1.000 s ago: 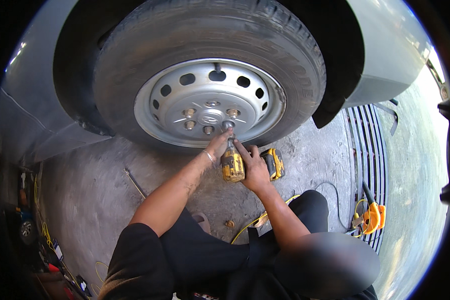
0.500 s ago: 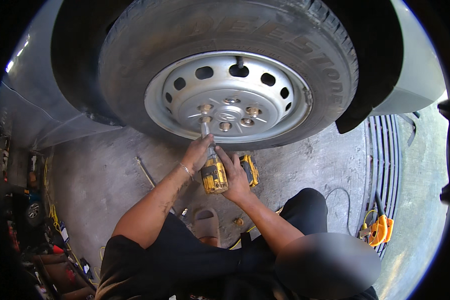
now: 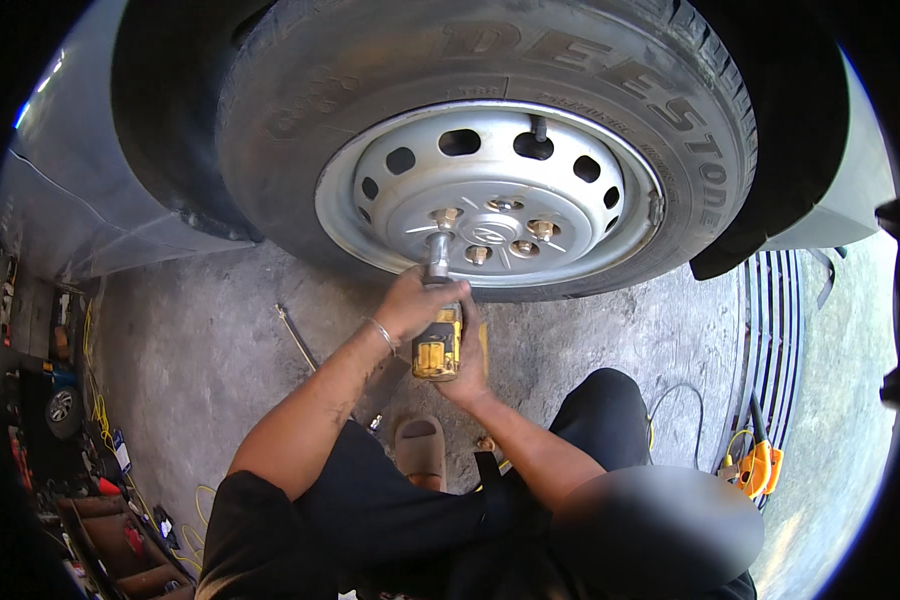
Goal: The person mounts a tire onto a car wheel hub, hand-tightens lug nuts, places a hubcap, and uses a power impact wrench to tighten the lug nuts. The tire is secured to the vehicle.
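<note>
A yellow and black cordless impact wrench [image 3: 436, 350] points up at the silver steel wheel [image 3: 400, 200] of a grey vehicle. Its long socket [image 3: 437, 252] sits over the lower-left stud position, hiding whatever is under it. Around the hub cap [image 3: 488, 235], several lug nuts [image 3: 542, 230] show on their studs. My left hand [image 3: 417, 303] is wrapped round the front of the wrench, just behind the socket. My right hand [image 3: 470, 355] grips the wrench from the right, hiding its handle and most of its battery.
A thin metal bar [image 3: 295, 335] lies on the concrete floor left of my arms. A small brass-coloured piece [image 3: 485, 442] is by my sandal [image 3: 420, 445]. At right are a floor grate [image 3: 775, 340] and an orange tool [image 3: 760, 468]. A brown compartmented tray [image 3: 103, 507] stands lower left.
The socket has gone from just below the lower-left nut to over it. My right hand has closed round the wrench's handle, and the wrench has turned, its battery now mostly hidden.
</note>
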{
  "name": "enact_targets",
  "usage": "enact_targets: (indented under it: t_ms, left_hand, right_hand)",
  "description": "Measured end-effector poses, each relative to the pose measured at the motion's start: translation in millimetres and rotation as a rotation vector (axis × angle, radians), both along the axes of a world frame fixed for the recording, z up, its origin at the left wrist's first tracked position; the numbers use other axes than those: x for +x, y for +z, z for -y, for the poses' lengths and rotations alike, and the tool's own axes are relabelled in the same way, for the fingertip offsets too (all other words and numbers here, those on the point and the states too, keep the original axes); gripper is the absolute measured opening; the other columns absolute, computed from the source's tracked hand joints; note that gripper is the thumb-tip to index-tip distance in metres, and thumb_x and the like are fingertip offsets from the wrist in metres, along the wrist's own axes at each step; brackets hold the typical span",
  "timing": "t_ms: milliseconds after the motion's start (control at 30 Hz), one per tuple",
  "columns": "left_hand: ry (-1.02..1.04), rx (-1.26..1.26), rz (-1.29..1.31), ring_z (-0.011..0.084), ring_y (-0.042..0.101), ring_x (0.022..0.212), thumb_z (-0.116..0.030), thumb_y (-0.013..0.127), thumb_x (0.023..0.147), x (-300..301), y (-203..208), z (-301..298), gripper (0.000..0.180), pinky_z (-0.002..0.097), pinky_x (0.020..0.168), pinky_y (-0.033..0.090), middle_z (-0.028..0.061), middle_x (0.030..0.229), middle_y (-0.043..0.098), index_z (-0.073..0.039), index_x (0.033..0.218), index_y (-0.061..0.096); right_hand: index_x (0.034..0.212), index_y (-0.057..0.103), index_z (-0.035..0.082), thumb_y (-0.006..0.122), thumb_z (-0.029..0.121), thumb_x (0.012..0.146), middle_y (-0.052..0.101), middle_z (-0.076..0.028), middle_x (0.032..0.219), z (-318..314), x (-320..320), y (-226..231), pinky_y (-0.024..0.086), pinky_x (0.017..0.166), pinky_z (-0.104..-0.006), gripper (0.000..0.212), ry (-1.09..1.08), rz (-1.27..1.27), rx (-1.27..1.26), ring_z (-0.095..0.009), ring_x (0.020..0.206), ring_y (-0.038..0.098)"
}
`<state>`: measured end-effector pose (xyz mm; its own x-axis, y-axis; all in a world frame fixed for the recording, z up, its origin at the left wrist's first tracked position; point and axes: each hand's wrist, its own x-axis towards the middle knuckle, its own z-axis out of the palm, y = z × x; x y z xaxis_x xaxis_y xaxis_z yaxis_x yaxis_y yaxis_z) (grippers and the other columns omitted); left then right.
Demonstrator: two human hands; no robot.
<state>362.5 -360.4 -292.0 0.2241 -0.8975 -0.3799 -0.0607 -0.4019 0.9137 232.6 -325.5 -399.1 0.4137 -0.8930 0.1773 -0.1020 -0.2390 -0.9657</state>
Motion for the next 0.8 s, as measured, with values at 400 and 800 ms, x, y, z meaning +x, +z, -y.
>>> enact_targets:
  t_ms: [400,800]
  left_hand:
    - [0.056,0.075,-0.266,0.0128,0.065,0.079,-0.041,0.078,0.088,14.2,-8.8,9.6,0.049,0.0283,0.070,0.054,0.0056,0.094,0.067,0.002,0.108,0.066]
    - [0.090,0.042,-0.481,0.0127,0.067,0.080,-0.040,0.067,0.096,14.1,-11.4,11.5,0.044,0.0281,0.071,0.056,0.0033,0.095,0.067,-0.002,0.118,0.064]
  right_hand:
    - [0.153,0.028,0.018,0.087,0.019,0.067,0.052,-0.022,0.114,31.2,-19.4,51.6,0.051,0.082,-0.0536,0.104,0.021,-0.282,-0.189,-0.046,0.100,0.061]
    - [0.153,0.034,0.019,0.085,0.018,0.068,0.053,-0.018,0.112,37.3,-27.2,67.9,0.051,0.086,-0.0523,0.099,0.048,-0.375,-0.238,-0.044,0.102,0.062]
